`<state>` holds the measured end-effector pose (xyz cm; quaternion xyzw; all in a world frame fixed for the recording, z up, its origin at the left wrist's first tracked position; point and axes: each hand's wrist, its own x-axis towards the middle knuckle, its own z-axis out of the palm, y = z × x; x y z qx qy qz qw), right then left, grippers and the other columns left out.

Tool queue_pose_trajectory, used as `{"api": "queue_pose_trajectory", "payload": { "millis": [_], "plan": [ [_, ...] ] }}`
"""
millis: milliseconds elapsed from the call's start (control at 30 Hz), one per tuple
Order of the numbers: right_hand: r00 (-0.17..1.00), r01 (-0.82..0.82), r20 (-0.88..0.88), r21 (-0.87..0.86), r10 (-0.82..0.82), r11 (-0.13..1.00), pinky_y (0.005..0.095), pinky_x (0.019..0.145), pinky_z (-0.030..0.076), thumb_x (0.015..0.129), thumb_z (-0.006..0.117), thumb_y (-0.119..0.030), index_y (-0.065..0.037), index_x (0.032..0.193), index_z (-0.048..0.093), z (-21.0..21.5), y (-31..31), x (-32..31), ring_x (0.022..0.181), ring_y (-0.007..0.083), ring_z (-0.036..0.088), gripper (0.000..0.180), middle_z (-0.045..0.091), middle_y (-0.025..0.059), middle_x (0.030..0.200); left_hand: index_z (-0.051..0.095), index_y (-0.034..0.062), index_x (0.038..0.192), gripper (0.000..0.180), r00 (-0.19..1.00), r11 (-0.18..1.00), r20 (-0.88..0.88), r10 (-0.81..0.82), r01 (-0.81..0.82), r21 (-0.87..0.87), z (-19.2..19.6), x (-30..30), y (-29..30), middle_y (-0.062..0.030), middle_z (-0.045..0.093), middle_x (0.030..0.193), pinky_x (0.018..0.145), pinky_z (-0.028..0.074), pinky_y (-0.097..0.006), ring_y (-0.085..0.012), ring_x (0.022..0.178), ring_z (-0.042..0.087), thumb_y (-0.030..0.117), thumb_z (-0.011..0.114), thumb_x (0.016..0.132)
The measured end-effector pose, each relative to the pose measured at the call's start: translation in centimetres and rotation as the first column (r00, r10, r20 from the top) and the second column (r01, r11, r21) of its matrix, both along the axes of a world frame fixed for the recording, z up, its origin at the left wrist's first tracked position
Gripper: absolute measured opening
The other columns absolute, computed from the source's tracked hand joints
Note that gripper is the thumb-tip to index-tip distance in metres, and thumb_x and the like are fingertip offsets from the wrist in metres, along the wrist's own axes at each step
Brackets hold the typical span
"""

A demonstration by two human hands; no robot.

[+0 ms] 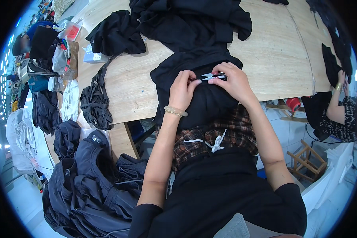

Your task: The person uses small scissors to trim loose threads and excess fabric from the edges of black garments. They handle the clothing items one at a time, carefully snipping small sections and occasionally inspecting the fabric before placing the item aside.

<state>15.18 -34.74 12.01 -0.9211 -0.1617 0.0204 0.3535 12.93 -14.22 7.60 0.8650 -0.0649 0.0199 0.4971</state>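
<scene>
Thread snips with pale blades and a red part sit in my right hand, whose fingers are wrapped round them. Their blades are parted and point left, toward the fingertips of my left hand. That hand pinches a bit of the black garment between thumb and forefinger, close by the blade tips. Whether a thread lies between the blades is too small to tell. The garment is spread over the near table edge and hangs down over my lap.
More black cloth lies heaped farther back on the wooden table. Dark fabric strips and a tissue box are on the left. Dark garments pile up at lower left. A wooden stool and another person's arm are at right.
</scene>
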Motion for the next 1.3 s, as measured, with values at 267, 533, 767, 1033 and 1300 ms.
{"api": "queue_pose_trajectory", "payload": {
  "millis": [267,533,767,1033,1300],
  "plan": [
    [0.987,0.045,0.158,-0.095,-0.03,0.994,0.0356,0.068,0.048,0.076,0.077,-0.031,-0.007,0.081,0.066,-1.0,1.1,-0.9,0.078,0.0223,0.058,0.028,0.063,0.0022,0.078,0.06,0.0031,0.09,0.006,0.99,0.987,0.123,0.074,-0.09,0.135,-0.8,0.2,-0.3,-0.0123,0.062,0.085,0.067,0.048,-0.038,-0.0329,0.077,0.062,0.008,0.064,0.09],
    [0.98,0.024,0.197,-0.099,-0.004,0.995,0.0358,0.066,0.047,0.076,0.077,-0.031,-0.006,0.08,0.065,-1.4,1.7,-0.8,0.076,0.0225,0.058,0.028,0.063,0.0025,0.076,0.06,0.0049,0.092,0.008,0.993,0.985,0.084,0.088,-0.1,0.142,-0.6,0.4,-0.4,-0.0125,0.063,0.084,0.066,0.048,-0.041,-0.0352,0.077,0.063,0.013,0.062,0.093],
    [0.981,0.02,0.194,-0.134,0.006,0.991,0.0364,0.07,0.048,0.076,0.077,-0.031,-0.006,0.081,0.066,-1.4,2.3,-0.8,0.078,0.024,0.059,0.028,0.062,0.0039,0.077,0.06,0.0078,0.092,0.009,0.992,0.987,0.092,0.083,-0.094,0.128,-0.6,0.4,-0.4,-0.0116,0.062,0.085,0.065,0.049,-0.045,-0.0361,0.078,0.063,0.016,0.061,0.094],
    [0.972,0.024,0.233,-0.135,0.008,0.991,0.0361,0.067,0.047,0.078,0.077,-0.032,-0.006,0.079,0.063,-1.9,2.0,-0.9,0.077,0.0236,0.059,0.029,0.062,0.003,0.076,0.059,0.0074,0.093,0.006,0.994,0.994,-0.03,0.105,-0.104,0.024,-0.7,0.7,-0.2,-0.011,0.066,0.08,0.062,0.05,-0.039,-0.0306,0.07,0.066,0.013,0.059,0.095],
    [0.991,0.078,0.121,-0.112,-0.064,0.991,0.0377,0.073,0.05,0.078,0.076,-0.03,-0.006,0.083,0.064,-1.2,1.0,-0.7,0.085,0.0258,0.062,0.028,0.065,0.0051,0.082,0.062,0.0023,0.093,0.008,0.997,1.0,0.079,-0.01,0.009,0.01,-0.3,0.4,0.4,-0.0086,0.065,0.075,0.064,0.051,-0.032,-0.0213,0.065,0.064,0.009,0.066,0.091]
  ]
}}
